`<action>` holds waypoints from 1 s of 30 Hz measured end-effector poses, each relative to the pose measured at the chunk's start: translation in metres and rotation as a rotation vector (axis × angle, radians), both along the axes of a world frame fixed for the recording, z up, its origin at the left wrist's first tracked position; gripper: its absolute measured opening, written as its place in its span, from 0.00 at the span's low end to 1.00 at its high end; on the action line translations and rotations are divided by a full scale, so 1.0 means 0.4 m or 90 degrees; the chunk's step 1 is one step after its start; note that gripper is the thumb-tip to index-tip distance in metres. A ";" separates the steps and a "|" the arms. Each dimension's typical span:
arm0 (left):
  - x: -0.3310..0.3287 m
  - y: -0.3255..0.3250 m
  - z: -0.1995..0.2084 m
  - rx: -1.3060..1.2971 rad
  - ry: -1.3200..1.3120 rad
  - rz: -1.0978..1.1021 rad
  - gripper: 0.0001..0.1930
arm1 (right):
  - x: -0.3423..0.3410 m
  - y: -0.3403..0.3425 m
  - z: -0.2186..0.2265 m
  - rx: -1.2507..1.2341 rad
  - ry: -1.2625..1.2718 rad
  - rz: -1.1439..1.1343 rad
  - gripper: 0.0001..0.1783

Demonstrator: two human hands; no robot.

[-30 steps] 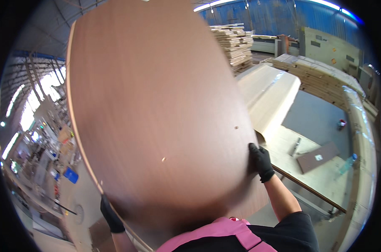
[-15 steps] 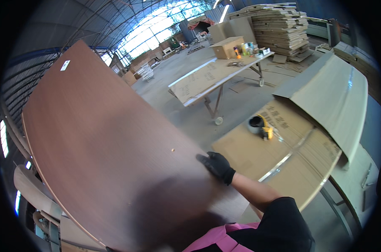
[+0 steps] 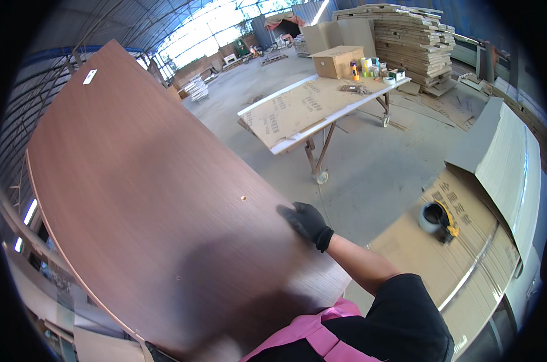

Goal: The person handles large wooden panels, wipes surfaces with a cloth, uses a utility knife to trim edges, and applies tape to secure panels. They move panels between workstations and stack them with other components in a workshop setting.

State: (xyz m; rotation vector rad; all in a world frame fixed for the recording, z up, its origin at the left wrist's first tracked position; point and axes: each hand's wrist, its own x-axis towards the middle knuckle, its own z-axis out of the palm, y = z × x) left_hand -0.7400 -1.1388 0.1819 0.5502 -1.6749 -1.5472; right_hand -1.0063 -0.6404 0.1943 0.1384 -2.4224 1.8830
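Note:
A large brown wood-grain panel (image 3: 159, 163) with a small white label and small holes in its face fills the left half of the view, tilted. My right hand (image 3: 309, 223), in a black glove, grips the panel's right edge, its fingers lying over the face; the thumb is hidden. At the bottom edge of the view, a sliver of my left hand (image 3: 157, 352), also black-gloved, shows at the panel's lower left edge. Most of it is cut off, but it appears to hold that edge.
To the right, a cardboard-covered surface (image 3: 400, 232) bears a roll of tape (image 3: 431, 216) beside a yellow tool (image 3: 452, 231). Ahead stands a wheeled table (image 3: 291, 114) with a carton (image 3: 338, 62) and several bottles. A stack of boards (image 3: 406, 45) rises behind it.
The cardboard-covered surface and tape have shifted right in the view, and more floor shows between them and the panel. Both hands stay at the panel's edges.

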 end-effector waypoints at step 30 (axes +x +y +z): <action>-2.467 0.639 -0.265 0.189 -0.079 -0.396 0.25 | -1.843 0.810 -0.176 0.051 -0.235 -0.354 0.33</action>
